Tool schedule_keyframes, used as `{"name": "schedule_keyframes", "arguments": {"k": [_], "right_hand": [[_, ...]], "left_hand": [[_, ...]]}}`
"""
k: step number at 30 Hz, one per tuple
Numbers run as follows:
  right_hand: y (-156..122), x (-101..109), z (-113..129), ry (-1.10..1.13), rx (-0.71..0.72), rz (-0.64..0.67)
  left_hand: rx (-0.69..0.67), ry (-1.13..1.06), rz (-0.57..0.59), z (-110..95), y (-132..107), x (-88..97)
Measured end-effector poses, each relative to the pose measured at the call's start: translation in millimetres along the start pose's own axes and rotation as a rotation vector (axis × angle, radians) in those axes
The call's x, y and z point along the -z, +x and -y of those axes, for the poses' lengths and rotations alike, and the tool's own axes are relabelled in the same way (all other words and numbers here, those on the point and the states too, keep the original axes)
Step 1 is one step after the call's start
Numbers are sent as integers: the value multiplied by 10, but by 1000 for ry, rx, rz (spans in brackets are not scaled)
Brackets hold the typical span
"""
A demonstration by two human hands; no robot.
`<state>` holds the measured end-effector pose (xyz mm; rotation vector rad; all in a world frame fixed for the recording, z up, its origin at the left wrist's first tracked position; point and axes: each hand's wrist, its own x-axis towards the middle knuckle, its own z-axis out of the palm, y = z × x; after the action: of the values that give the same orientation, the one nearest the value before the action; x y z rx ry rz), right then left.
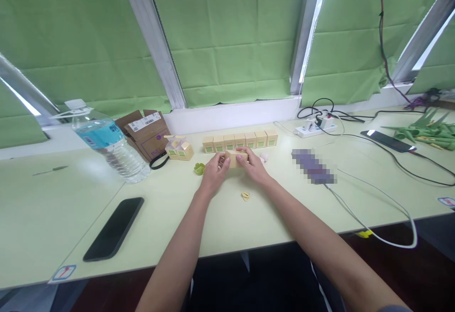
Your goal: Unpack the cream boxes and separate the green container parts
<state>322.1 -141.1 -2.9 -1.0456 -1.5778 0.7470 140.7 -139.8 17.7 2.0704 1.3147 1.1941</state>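
At frame centre, our curled left hand (214, 173) and right hand (256, 167) hold one box (235, 159), while the box row (240, 140) behind seems finished.

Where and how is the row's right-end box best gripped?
The right-end box is probably best gripped by its flat front and back faces, coming from above: its top is uncovered, while the next box stands close on its left.
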Motion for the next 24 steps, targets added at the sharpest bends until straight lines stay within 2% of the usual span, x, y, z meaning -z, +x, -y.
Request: {"name": "schedule_keyframes", "arguments": {"k": [17,24], "right_hand": [[10,-24,-29,-93,20,-3],[23,-16,-119,-69,-23,-29]], "left_hand": [[-40,170,38,84,31,10],[28,133,-92,142,65,12]]}}
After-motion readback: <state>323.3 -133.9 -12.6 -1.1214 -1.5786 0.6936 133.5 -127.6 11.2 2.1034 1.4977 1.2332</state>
